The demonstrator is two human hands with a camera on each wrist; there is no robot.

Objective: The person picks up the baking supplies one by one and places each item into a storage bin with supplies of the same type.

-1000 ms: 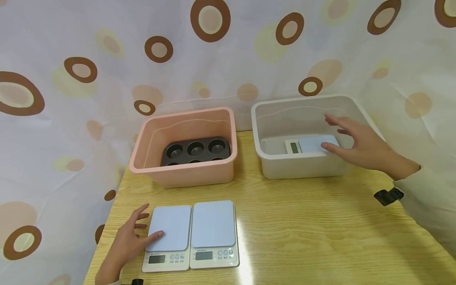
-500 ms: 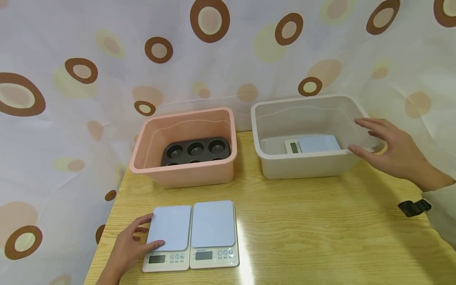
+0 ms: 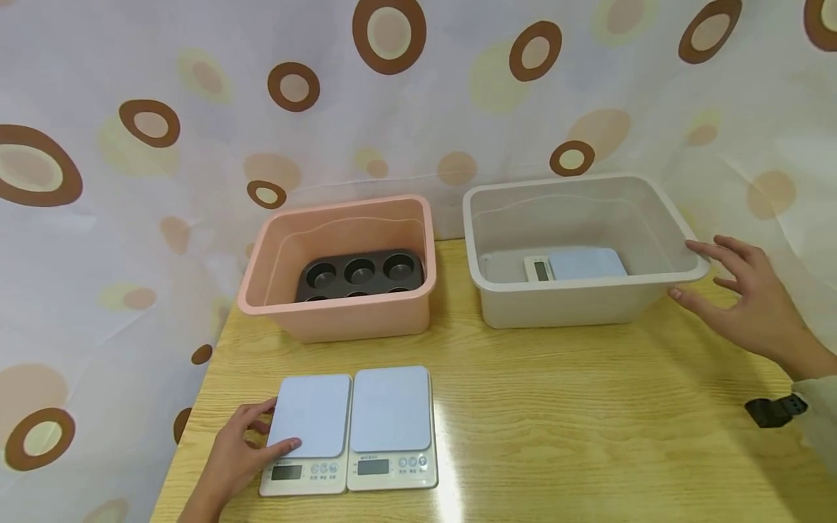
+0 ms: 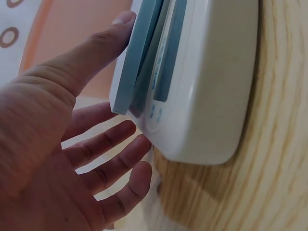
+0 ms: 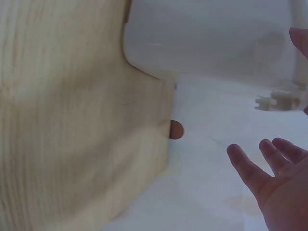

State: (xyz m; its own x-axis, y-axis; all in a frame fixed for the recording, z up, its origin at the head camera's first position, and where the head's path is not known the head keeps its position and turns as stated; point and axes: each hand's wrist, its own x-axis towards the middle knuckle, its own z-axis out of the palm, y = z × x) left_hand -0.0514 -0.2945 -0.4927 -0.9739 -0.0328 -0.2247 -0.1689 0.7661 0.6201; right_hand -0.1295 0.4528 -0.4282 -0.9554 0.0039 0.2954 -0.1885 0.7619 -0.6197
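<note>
Two white kitchen scales with pale blue tops lie side by side on the table. My left hand (image 3: 240, 452) is at the left edge of the left kitchen scale (image 3: 312, 418), its thumb on the weighing plate and its fingers curled at the side. From the left wrist view, the fingertips sit right at the edge of this scale (image 4: 211, 86). The right kitchen scale (image 3: 392, 410) lies close beside it. My right hand (image 3: 745, 298) is spread at the right front corner of the light grey bin (image 3: 556, 305), holding nothing. Inside that bin lies another scale (image 3: 585, 264).
A pink bin (image 3: 353, 319) holding a dark muffin tin (image 3: 360, 272) stands at the back left, beside the grey bin. Behind both hangs a patterned curtain (image 3: 445, 94). The wooden table (image 3: 575, 421) extends in front of the bins.
My right hand has drawn out of the grey bin, moving right and toward me to its corner. The left hand's fingers have closed in on the left scale's edge.
</note>
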